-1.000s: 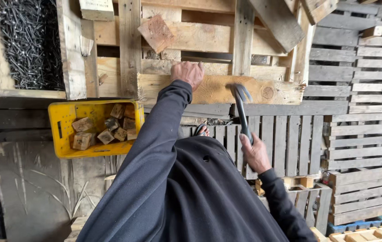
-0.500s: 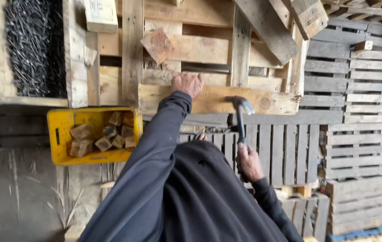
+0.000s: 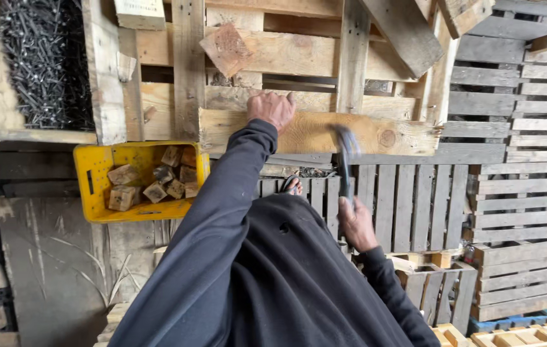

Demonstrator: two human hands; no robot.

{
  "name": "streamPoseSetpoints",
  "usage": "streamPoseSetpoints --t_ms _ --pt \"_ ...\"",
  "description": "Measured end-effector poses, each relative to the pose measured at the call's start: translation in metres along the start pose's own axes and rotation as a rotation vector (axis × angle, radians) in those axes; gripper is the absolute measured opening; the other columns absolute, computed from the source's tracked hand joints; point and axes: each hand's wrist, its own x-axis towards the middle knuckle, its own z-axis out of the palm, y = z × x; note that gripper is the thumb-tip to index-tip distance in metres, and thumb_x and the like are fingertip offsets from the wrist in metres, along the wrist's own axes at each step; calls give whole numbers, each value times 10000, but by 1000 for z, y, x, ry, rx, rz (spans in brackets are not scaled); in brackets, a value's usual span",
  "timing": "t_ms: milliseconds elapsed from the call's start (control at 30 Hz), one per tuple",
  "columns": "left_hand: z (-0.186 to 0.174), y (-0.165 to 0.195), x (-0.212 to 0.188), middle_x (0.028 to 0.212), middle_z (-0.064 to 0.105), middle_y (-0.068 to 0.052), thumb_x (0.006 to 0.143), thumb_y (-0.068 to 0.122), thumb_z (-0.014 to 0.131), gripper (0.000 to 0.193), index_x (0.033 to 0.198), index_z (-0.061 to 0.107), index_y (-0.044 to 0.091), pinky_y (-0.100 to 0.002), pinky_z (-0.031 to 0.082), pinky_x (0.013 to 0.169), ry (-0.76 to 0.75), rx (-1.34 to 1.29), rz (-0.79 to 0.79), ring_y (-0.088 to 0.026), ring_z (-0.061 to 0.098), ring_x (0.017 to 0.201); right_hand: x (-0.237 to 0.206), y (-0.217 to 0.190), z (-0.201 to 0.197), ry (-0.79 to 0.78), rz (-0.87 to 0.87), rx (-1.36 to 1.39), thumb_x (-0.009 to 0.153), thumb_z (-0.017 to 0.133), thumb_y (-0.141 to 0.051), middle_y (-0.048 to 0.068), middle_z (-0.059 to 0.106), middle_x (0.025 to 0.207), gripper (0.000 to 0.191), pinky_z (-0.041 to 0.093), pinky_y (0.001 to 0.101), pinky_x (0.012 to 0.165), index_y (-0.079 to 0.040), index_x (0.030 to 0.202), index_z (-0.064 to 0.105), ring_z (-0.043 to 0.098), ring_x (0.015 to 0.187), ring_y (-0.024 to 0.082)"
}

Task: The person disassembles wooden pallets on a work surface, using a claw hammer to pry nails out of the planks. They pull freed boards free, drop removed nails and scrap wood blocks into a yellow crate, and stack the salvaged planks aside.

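My left hand [image 3: 272,109] rests with curled fingers on the top edge of a pale wooden board [image 3: 389,135] that lies across a wooden pallet [image 3: 190,71]. My right hand [image 3: 357,225] grips the handle of a dark hammer [image 3: 345,154], whose blurred head is against the board, right of my left hand. Both arms are in dark sleeves. A sandalled foot [image 3: 291,186] shows below the board.
A yellow crate [image 3: 90,177] of small wooden blocks [image 3: 155,180] sits to the left. A wooden box of dark nails [image 3: 45,61] is at the upper left. Stacked grey pallets [image 3: 517,193] fill the right side, loose planks [image 3: 402,32] lie above.
The hammer has swung from raised above the slats down onto the board. My left hand stays on the board's edge.
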Motion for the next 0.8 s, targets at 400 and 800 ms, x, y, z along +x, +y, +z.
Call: streamPoseSetpoints --t_ms 400,800 --pt "7 5 7 726 716 -145 994 465 469 545 681 752 119 -516 540 607 131 -222 -34 -316 670 641 70 23 32 -80 197 403 1050 569 -337 -2 698 861 321 492 224 528 -18 1078 564 613 697 52" --pt "-69 -183 -5 1071 641 -121 777 407 870 1040 1560 238 142 -342 566 515 119 -507 -385 -194 653 710 260 36 10 131 -335 -789 1035 780 -358 141 701 1020 360 505 479 811 -66 1229 698 634 977 314"
